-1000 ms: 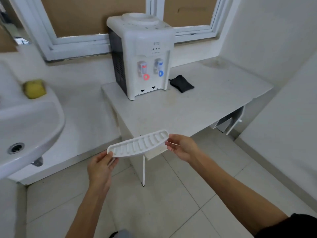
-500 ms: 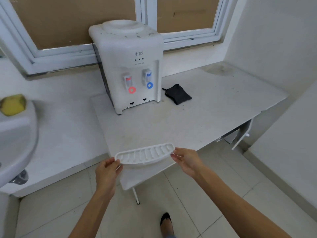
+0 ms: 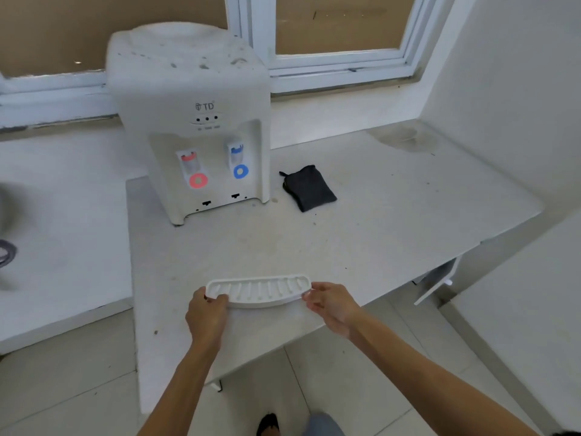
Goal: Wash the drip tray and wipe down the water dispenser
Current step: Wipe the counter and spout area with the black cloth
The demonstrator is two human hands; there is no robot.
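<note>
A white ribbed drip tray (image 3: 259, 291) is held level over the near part of the white table (image 3: 377, 221). My left hand (image 3: 206, 316) grips its left end, thumb over the rim. My right hand (image 3: 330, 305) pinches its right end with the fingertips. The white water dispenser (image 3: 191, 121) stands at the table's back left, facing me, with a red tap (image 3: 198, 180) and a blue tap (image 3: 240, 171). Two dark slots show at its base, and dirt marks speckle its top.
A folded dark cloth (image 3: 309, 187) lies on the table right of the dispenser. The edge of a sink (image 3: 4, 247) shows blurred at far left. A window sill runs behind, a wall stands at right, and tiled floor lies below.
The view has swung right and closer to the table; the sink and yellow sponge have left the view. Both hands have carried the tray forward from over the floor to over the table's near part.
</note>
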